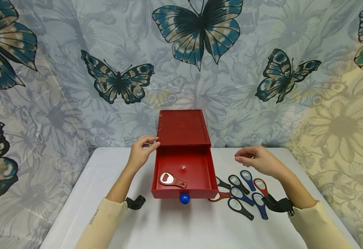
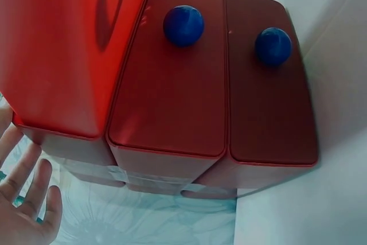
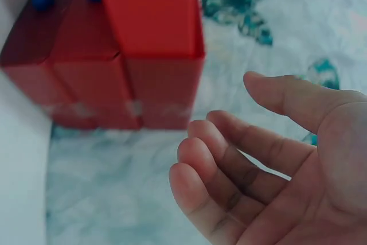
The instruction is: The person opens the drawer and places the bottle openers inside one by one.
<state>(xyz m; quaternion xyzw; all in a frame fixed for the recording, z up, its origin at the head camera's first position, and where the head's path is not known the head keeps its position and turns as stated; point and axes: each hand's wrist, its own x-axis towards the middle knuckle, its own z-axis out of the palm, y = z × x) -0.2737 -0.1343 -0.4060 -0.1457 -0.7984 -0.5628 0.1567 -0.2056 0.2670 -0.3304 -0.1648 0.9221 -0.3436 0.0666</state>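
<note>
A red drawer unit point(image 1: 183, 127) stands on the table, its top drawer point(image 1: 200, 166) pulled out by a blue knob point(image 1: 184, 199). One red-handled bottle opener point(image 1: 172, 180) lies in that drawer, toward its left front. My left hand point(image 1: 141, 154) rests its fingertips against the unit's upper left side, the fingers loosely extended. To the right, my right hand point(image 1: 260, 160) hovers above the table with relaxed fingers and thumb apart, holding nothing. Below it lie several bottle openers, among them a blue one point(image 1: 247, 180), a black one point(image 1: 240, 208) and a red one point(image 1: 260, 186).
Two lower drawers point(image 2: 166, 96) with blue knobs are closed under the open one. The white table point(image 1: 131, 228) ends at a butterfly-patterned cloth point(image 1: 181, 86) behind the unit. Black wrist mounts point(image 1: 135, 202) stick out from both sleeves.
</note>
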